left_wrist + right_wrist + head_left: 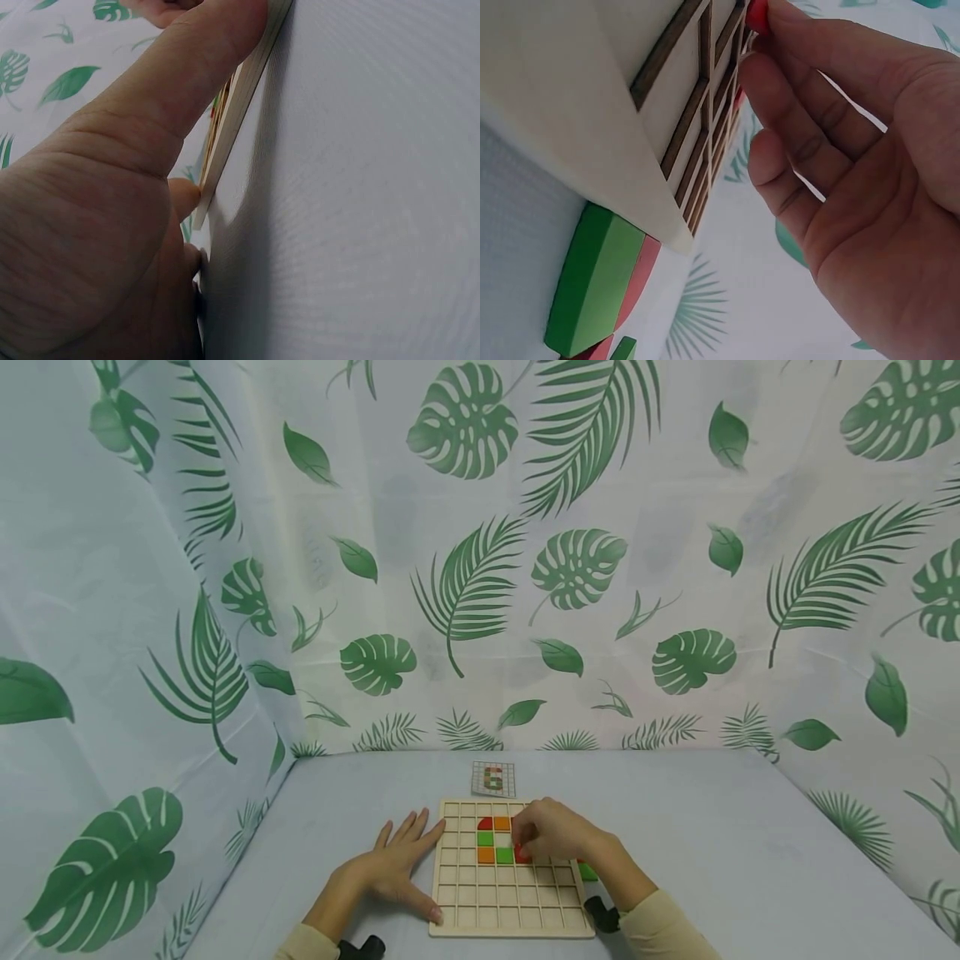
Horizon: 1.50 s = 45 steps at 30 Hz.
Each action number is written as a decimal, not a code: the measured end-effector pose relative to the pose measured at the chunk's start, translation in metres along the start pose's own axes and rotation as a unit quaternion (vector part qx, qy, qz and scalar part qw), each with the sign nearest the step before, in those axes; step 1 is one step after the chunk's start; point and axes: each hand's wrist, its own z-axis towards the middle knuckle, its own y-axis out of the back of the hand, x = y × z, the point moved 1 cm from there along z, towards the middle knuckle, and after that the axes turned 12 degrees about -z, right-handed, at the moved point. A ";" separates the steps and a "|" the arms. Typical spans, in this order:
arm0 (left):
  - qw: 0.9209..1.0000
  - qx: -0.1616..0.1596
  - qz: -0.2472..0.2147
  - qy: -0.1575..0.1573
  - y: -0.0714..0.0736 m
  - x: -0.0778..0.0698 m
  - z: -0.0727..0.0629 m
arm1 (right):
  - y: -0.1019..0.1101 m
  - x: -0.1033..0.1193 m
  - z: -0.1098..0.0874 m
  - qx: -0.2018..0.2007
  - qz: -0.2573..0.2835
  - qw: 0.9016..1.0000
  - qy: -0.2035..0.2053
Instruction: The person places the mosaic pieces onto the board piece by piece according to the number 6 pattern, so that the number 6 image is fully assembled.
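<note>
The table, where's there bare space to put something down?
The table is bare between the left hand and the leafy curtain, and right of the right sleeve. It's crowded at the right edge of the board, with blocks and the right hand.

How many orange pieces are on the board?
2 visible: the upper orange piece in the top filled row, the lower orange piece in the bottom filled row. The right hand may hide more.

White, creased fabric backdrop (480,560) here, green palm fronds and broad split leaves scattered right across it, rising behind and along both sides of the flat, bluish-white surface (697,835)!
</note>
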 end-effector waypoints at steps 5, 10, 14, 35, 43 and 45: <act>1.000 0.001 0.003 0.001 0.000 0.000 0.000 | -0.001 -0.003 -0.001 0.006 0.009 1.000 0.011; 1.000 -0.001 0.005 -0.002 0.000 0.000 0.000 | -0.003 -0.006 -0.002 0.005 0.019 1.000 0.017; 1.000 0.001 0.008 -0.001 0.000 -0.001 0.000 | -0.004 -0.006 -0.001 0.005 0.012 1.000 0.015; 1.000 0.005 0.006 0.001 -0.001 0.002 0.001 | 0.003 -0.009 -0.008 -0.017 -0.014 1.000 -0.020; 1.000 0.005 0.010 0.005 0.000 0.002 0.002 | 0.018 -0.021 -0.024 -0.056 -0.050 0.997 -0.032; 1.000 0.005 0.011 0.006 0.000 0.001 0.002 | 0.021 -0.025 -0.029 -0.061 -0.049 0.996 -0.038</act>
